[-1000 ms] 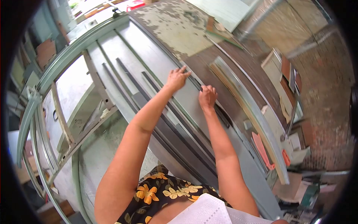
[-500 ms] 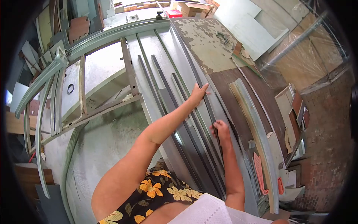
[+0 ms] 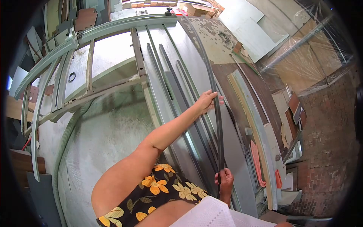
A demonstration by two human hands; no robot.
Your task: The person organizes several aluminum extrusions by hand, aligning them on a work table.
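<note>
1. Workshop surroundings take up the background: pale concrete floor (image 3: 106, 117) on the left, worn brick floor (image 3: 321, 151) on the right, sheet offcuts farther off.
2. Across the middle runs the long metal table (image 3: 181, 41), with an open metal frame (image 3: 136, 53) adjoining its left side.
3. One long dark strip (image 3: 220, 132) runs lengthwise over the table, from near the body towards the far end. It seems partly raised, though its clearance is hard to tell.
4. Shorter dark strips (image 3: 169, 63) lie roughly parallel on the table, left of the held one; a pale-edged plank (image 3: 253, 125) lies to the right.
5. The left hand (image 3: 206, 101) is partly open, thumb and fingers about the strip's middle stretch; the right hand (image 3: 225, 179) is nearly closed, fingers curled on its near part.
6. Handling and guiding the strip looks like the step in hand. Moving such a slender length calls for coordinated hands, a light grip and room at the far end.
</note>
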